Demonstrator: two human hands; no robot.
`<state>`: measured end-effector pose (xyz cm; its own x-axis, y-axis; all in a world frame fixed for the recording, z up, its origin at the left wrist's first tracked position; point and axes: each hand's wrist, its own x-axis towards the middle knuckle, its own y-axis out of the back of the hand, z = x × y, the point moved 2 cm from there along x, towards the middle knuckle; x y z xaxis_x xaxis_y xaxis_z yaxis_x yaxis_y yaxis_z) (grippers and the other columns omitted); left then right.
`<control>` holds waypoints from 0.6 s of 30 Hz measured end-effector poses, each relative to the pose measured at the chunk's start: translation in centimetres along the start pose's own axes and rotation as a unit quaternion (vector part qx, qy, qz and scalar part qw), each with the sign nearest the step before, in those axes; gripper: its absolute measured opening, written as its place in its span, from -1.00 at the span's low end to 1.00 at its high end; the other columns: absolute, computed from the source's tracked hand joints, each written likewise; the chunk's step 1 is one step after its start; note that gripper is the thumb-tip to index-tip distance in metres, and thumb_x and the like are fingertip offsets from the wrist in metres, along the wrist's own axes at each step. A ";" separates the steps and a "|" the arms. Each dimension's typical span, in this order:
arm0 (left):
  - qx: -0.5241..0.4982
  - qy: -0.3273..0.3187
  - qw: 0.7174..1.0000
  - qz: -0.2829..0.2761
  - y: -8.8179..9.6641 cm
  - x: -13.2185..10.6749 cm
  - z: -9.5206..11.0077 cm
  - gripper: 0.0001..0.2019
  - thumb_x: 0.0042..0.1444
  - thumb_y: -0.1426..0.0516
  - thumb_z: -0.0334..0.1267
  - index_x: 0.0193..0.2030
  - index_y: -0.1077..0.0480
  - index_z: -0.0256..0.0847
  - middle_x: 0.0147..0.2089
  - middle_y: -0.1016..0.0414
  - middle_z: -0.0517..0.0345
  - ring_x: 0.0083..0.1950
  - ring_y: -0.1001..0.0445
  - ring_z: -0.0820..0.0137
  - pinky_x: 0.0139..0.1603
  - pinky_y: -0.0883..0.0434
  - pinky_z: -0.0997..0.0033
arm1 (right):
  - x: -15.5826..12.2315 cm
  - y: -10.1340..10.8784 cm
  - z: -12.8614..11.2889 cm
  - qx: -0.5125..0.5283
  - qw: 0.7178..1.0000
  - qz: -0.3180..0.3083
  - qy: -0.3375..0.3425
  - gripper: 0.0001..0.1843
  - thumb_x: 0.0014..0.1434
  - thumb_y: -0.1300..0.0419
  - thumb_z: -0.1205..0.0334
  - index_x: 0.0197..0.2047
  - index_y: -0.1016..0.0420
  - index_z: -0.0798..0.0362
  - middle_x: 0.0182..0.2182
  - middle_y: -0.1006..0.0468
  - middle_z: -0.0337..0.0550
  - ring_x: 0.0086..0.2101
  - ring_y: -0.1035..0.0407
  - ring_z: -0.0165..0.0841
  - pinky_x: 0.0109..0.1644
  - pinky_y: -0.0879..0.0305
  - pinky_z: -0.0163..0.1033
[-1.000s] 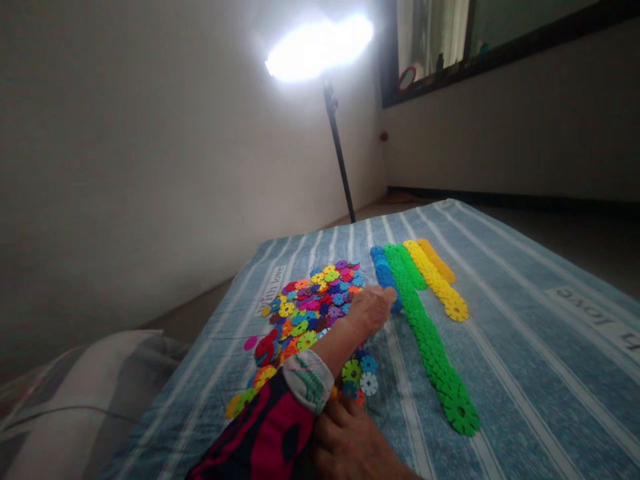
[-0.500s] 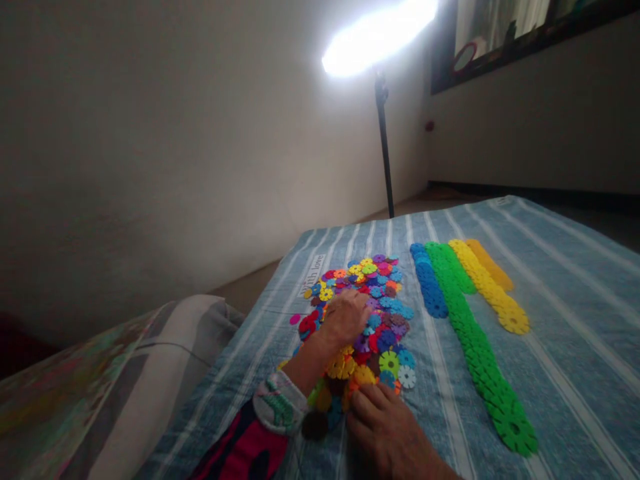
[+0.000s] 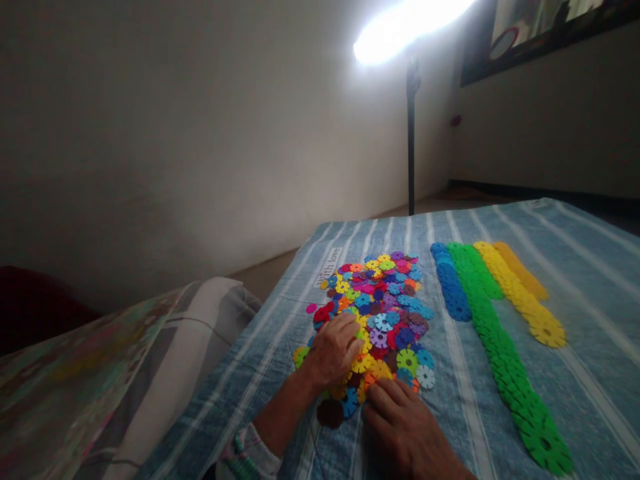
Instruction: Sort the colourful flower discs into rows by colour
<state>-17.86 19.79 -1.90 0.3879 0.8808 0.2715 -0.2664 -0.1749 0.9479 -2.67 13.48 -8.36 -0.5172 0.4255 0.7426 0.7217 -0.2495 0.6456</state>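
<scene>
A pile of multicoloured notched plastic discs [image 3: 380,303] lies on the striped blue cloth. My left hand [image 3: 333,350] rests over the pile's near left part, its bent fingers apart from the thumb and touching yellow discs. At the pile's near edge is my right hand [image 3: 407,423], with its fingers curled together beside orange discs. Its fingertips are hidden, so whatever it holds does not show. To the right lie overlapping rows of sorted discs: a blue row [image 3: 453,287], a long green row [image 3: 510,373], a yellow row [image 3: 520,293] and an orange row [image 3: 523,270].
The blue cloth with white stripes [image 3: 595,360] covers the work surface. A bright lamp on a black stand [image 3: 411,147] rises behind it. A patterned fabric-covered surface [image 3: 165,347] is at the left, and a wall stands behind.
My left hand has drawn back toward me over the pile, uncovering discs in its middle. My right hand stays at the near edge. The whole view has shifted, so things appear farther right.
</scene>
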 end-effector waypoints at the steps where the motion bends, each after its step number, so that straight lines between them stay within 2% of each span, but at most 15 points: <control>1: -0.002 0.003 1.000 0.000 0.1 -0.1 -0.1 -0.83 0.16 -0.05 -0.33 -0.14 -0.42 -0.17 0.02 -0.48 -0.01 0.11 -0.40 0.25 0.17 -0.34 0.18 | 0.0 0.0 0.0 -0.002 1.000 -0.003 0.003 -0.83 0.25 -0.16 0.14 -0.32 -0.37 0.04 -0.33 -0.40 -0.17 -0.28 -0.21 -0.29 -0.16 -0.18 -0.18; 8: 0.005 0.009 0.999 0.042 -0.1 -0.1 -1.1 -0.74 0.11 -0.04 -0.41 -0.09 -0.43 -0.20 0.02 -0.49 -0.03 0.12 -0.41 0.24 0.17 -0.36 0.17 | 0.0 0.4 0.0 0.003 1.000 -0.016 -0.004 -0.82 0.26 -0.15 0.13 -0.33 -0.37 0.04 -0.32 -0.41 -0.16 -0.29 -0.22 -0.30 -0.18 -0.19 -0.19; 12: 0.021 0.009 0.998 0.062 0.0 0.5 -1.0 -0.76 0.11 -0.03 -0.44 -0.14 -0.46 -0.21 -0.01 -0.51 -0.03 0.10 -0.43 0.24 0.17 -0.36 0.14 | 0.3 0.6 0.0 0.005 1.000 -0.012 -0.007 -0.83 0.26 -0.14 0.15 -0.34 -0.36 0.05 -0.32 -0.41 -0.16 -0.29 -0.22 -0.29 -0.19 -0.17 -0.18; 18: 0.018 0.026 0.998 0.060 -0.4 3.0 0.4 -0.83 0.18 -0.11 -0.21 -0.22 -0.49 -0.22 0.02 -0.49 -0.10 0.13 -0.40 0.14 0.18 -0.34 0.03 | 0.3 0.3 0.1 -0.023 0.999 -0.037 -0.009 -0.82 0.23 -0.19 0.11 -0.32 -0.37 0.03 -0.34 -0.40 -0.17 -0.29 -0.20 -0.30 -0.19 -0.16 -0.17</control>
<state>-16.20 22.32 -1.36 0.3077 0.8742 0.3757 -0.2762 -0.2958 0.9145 -2.54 13.56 -7.96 -0.5602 0.4595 0.6892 0.6597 -0.2558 0.7067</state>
